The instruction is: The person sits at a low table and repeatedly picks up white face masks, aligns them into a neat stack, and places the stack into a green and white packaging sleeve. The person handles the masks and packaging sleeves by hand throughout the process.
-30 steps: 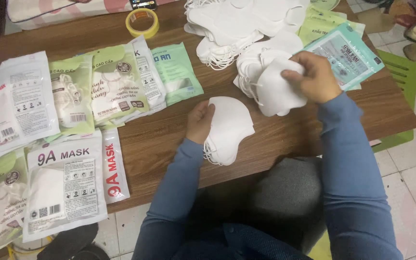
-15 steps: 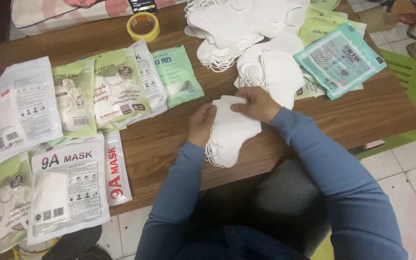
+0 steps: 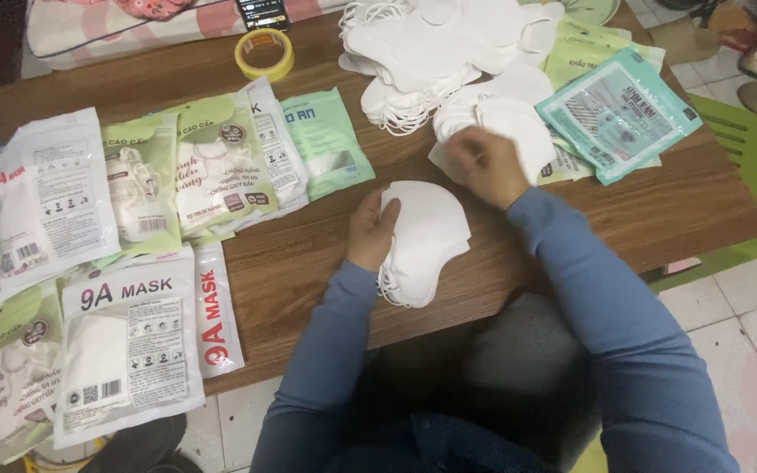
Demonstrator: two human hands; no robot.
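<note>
Landmark: the small stack of folded white masks (image 3: 422,241) near the front edge of the wooden table (image 3: 659,219); every place below is told from it.

Left hand: the left hand (image 3: 371,229) rests against the stack's left edge, fingers curved onto the top mask, steadying the stack rather than pinching it.

Right hand: the right hand (image 3: 484,162) is up and to the right of the stack, apart from it, over the loose heap of white masks (image 3: 501,118). Its fingers are bent and drawn together at a mask's edge; motion blur hides whether they have closed on one.

Just changed: half a second ago the right hand lay on top of the stack, beside the left; now it is off the stack and back at the heap. A second ago it was also at the heap, holding a mask.

Meaning: judging by that, one mask has been laid on the stack and the hand is after another, so the stacking looks partway through, with plenty of loose masks behind.

Unchanged: the left hand has not shifted, and the stack sits in the same spot.

Surroundings: packaged masks in green and white bags (image 3: 177,166) lie well to the left of the stack; a teal mask packet (image 3: 619,114) lies far right and beyond; a roll of yellow tape (image 3: 265,52) sits far behind and to the left.
</note>
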